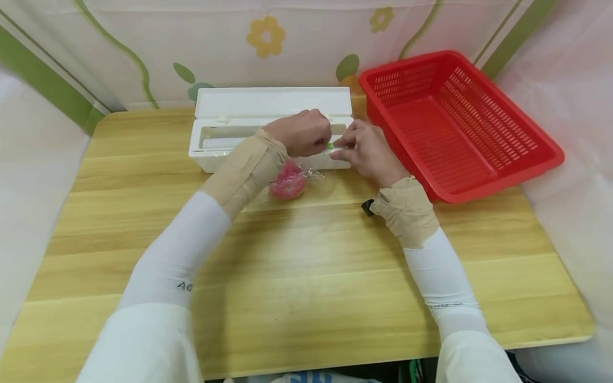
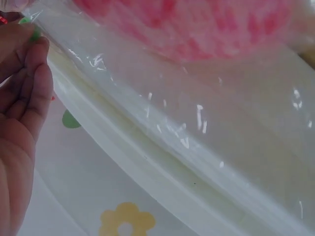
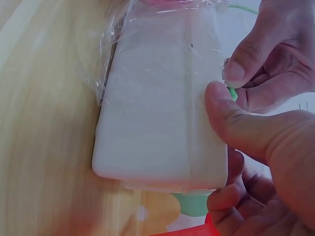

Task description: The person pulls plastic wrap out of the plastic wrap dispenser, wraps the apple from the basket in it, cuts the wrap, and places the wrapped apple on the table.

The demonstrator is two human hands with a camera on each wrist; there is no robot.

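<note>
A long white cling film box (image 1: 200, 143) stands at the back of the table with its lid (image 1: 273, 101) raised. My left hand (image 1: 301, 133) pinches a small green slider (image 3: 233, 93) at the box's rim, near its right end. Beside it, my right hand (image 1: 371, 151) grips that end of the box, thumb on the rim and the other fingers curled behind. Clear film (image 2: 197, 123) stretches over the box's front wall and onto the table. A mottled pink, rounded thing (image 1: 288, 183) lies against the film in front of the box, partly behind my left wrist.
A red perforated plastic basket (image 1: 488, 189) stands to the right of the box, close to my right hand. Behind the wooden table (image 1: 306, 287) hangs a white cloth (image 1: 316, 48) with flowers and green vines.
</note>
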